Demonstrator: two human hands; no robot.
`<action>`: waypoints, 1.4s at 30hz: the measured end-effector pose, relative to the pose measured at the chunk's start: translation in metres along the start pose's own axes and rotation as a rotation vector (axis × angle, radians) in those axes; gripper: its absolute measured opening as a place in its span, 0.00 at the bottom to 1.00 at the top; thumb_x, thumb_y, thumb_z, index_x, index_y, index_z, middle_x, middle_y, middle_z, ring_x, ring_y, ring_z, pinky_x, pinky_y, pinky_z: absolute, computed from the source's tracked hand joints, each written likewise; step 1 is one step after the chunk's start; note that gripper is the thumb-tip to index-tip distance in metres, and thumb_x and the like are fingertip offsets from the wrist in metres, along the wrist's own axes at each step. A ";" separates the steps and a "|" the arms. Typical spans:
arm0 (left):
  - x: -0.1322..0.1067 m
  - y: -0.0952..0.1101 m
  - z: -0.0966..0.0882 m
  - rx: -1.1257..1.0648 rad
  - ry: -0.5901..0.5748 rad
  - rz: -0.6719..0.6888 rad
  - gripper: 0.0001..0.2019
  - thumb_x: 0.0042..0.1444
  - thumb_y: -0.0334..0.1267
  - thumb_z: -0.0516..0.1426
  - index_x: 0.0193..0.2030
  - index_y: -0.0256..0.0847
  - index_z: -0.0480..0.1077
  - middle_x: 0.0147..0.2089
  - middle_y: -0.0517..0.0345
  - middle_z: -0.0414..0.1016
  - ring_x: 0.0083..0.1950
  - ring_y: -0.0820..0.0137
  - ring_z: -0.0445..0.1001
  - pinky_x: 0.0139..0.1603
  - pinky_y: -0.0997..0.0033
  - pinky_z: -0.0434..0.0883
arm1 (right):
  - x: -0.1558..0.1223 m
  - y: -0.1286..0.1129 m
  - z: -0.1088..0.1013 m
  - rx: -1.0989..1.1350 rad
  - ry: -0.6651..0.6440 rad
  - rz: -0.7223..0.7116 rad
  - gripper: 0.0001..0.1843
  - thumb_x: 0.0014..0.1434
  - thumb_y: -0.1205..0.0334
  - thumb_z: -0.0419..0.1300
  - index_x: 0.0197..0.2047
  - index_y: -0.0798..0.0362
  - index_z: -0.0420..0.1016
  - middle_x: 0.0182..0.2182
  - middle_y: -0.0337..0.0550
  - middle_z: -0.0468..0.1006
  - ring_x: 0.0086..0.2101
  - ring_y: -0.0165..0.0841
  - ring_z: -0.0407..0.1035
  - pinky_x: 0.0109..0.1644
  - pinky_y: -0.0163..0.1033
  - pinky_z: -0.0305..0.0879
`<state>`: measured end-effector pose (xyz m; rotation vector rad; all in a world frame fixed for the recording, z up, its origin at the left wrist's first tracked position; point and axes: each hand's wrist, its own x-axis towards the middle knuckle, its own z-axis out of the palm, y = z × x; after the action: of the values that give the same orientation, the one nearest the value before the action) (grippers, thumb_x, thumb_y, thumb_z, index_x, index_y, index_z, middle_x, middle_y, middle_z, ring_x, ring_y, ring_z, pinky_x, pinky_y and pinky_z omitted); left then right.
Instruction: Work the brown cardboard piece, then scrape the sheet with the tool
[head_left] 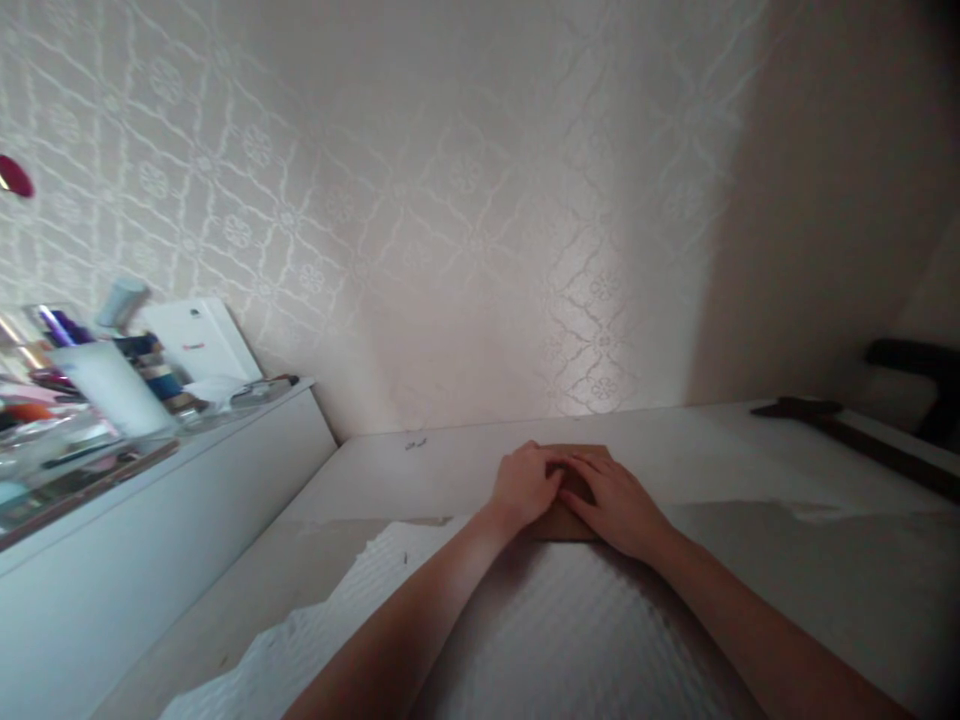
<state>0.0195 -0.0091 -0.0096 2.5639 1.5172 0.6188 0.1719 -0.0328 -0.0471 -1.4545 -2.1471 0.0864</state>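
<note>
Patterned wallpaper (420, 200) rises behind a pale table (750, 450); on it, far of centre, lies a brown card (574, 520), partly on a white sheet (540, 620); the left hand (525, 487) and right hand (611, 500) lie flat on the card, fingers spread and meeting, pressing rather than gripping; this looks like flattening or creasing; the next move calls for even pressure so the card does not slide; a cluttered shelf (112, 440) stands left.
</note>
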 end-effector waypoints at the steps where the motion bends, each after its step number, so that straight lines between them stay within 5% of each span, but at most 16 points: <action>1: -0.001 0.002 0.001 0.008 0.002 -0.025 0.12 0.59 0.37 0.51 0.44 0.47 0.75 0.41 0.56 0.74 0.43 0.66 0.72 0.47 0.70 0.66 | 0.000 0.000 0.000 0.001 0.000 0.000 0.25 0.59 0.54 0.51 0.58 0.52 0.65 0.55 0.50 0.68 0.54 0.43 0.60 0.58 0.52 0.54; 11: 0.009 -0.013 -0.004 -0.102 0.128 -0.222 0.08 0.57 0.37 0.54 0.38 0.43 0.75 0.39 0.59 0.77 0.40 0.69 0.73 0.45 0.73 0.68 | 0.000 0.000 0.000 -0.010 -0.012 0.001 0.27 0.60 0.51 0.50 0.58 0.56 0.65 0.56 0.52 0.66 0.55 0.43 0.59 0.59 0.52 0.53; 15: 0.010 -0.055 -0.024 0.004 0.215 -0.368 0.07 0.57 0.35 0.54 0.37 0.42 0.74 0.40 0.58 0.77 0.43 0.69 0.73 0.47 0.72 0.67 | 0.000 0.001 0.000 -0.015 -0.017 0.008 0.27 0.60 0.51 0.49 0.58 0.58 0.65 0.56 0.53 0.66 0.54 0.43 0.59 0.59 0.51 0.53; 20: -0.012 -0.115 -0.051 0.112 0.280 -0.713 0.07 0.57 0.37 0.55 0.40 0.42 0.73 0.41 0.56 0.77 0.43 0.67 0.74 0.44 0.71 0.69 | 0.000 0.001 0.001 -0.010 -0.010 0.017 0.27 0.60 0.50 0.49 0.58 0.56 0.65 0.55 0.52 0.67 0.54 0.43 0.60 0.59 0.51 0.53; 24: -0.029 -0.132 -0.057 0.103 0.288 -0.716 0.13 0.60 0.42 0.54 0.48 0.37 0.68 0.47 0.52 0.71 0.45 0.66 0.72 0.45 0.62 0.70 | 0.000 0.001 0.001 -0.012 -0.015 0.017 0.28 0.60 0.50 0.49 0.58 0.57 0.65 0.56 0.52 0.66 0.55 0.43 0.59 0.59 0.50 0.53; 27: -0.026 -0.127 -0.055 0.101 0.284 -0.691 0.15 0.60 0.43 0.54 0.50 0.37 0.66 0.50 0.51 0.69 0.46 0.66 0.70 0.46 0.58 0.70 | 0.000 0.001 0.000 -0.013 -0.015 0.017 0.28 0.60 0.50 0.49 0.58 0.58 0.65 0.56 0.52 0.66 0.55 0.43 0.59 0.60 0.50 0.52; 31: -0.005 -0.102 -0.044 0.085 0.278 -0.606 0.08 0.58 0.39 0.55 0.43 0.43 0.72 0.43 0.58 0.75 0.45 0.67 0.72 0.48 0.68 0.68 | -0.001 0.000 0.000 -0.012 -0.018 0.018 0.27 0.61 0.50 0.49 0.58 0.57 0.65 0.56 0.51 0.66 0.55 0.43 0.59 0.60 0.50 0.51; 35: 0.010 -0.059 -0.025 -0.064 0.082 -0.232 0.09 0.55 0.37 0.56 0.42 0.42 0.74 0.41 0.59 0.77 0.42 0.69 0.73 0.47 0.73 0.67 | 0.000 0.001 0.000 -0.013 -0.015 0.021 0.27 0.60 0.51 0.50 0.58 0.57 0.64 0.57 0.52 0.65 0.55 0.43 0.59 0.60 0.50 0.51; 42: 0.004 -0.009 0.004 -0.101 -0.013 0.046 0.10 0.58 0.40 0.54 0.42 0.46 0.75 0.40 0.58 0.76 0.43 0.68 0.72 0.45 0.72 0.67 | 0.002 0.004 0.002 0.006 -0.042 0.015 0.27 0.59 0.53 0.51 0.59 0.57 0.63 0.56 0.51 0.66 0.55 0.42 0.59 0.59 0.50 0.52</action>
<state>0.0158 -0.0008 -0.0150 2.5285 1.3896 0.6653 0.1740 -0.0286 -0.0489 -1.4781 -2.1682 0.1298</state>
